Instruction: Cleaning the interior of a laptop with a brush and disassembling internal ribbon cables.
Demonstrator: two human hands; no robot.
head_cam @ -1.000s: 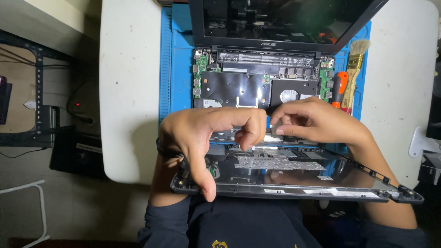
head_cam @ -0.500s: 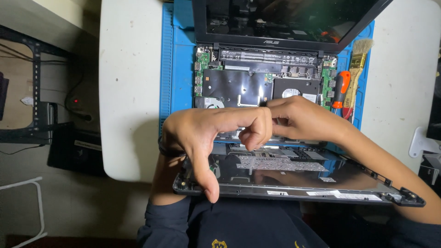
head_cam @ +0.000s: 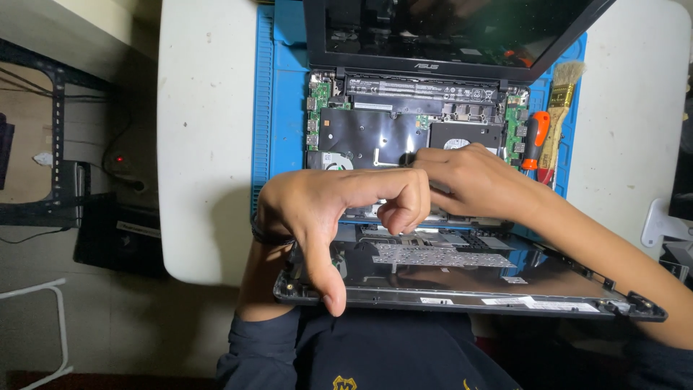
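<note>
An opened laptop (head_cam: 375,137) lies on a blue mat, its circuit boards and black shielding exposed, with the screen (head_cam: 433,29) tilted up at the far side. The detached keyboard cover (head_cam: 462,289) rests underside up between the laptop and my body. My left hand (head_cam: 339,209) grips this cover: the thumb presses on its near edge and the fingers curl over its far edge. My right hand (head_cam: 476,180) reaches over the laptop's middle, fingertips pinched on a thin dark-tipped tool (head_cam: 406,158) touching the black shielding.
A blue work mat (head_cam: 281,108) covers the white table (head_cam: 202,144). A red-handled screwdriver (head_cam: 533,139) and a wooden brush (head_cam: 559,108) lie right of the laptop. Black boxes and cables (head_cam: 108,217) sit on the floor at left.
My right hand has moved left and away from me, from the cover's far edge onto the laptop's black shielding. My left hand keeps its grip on the cover.
</note>
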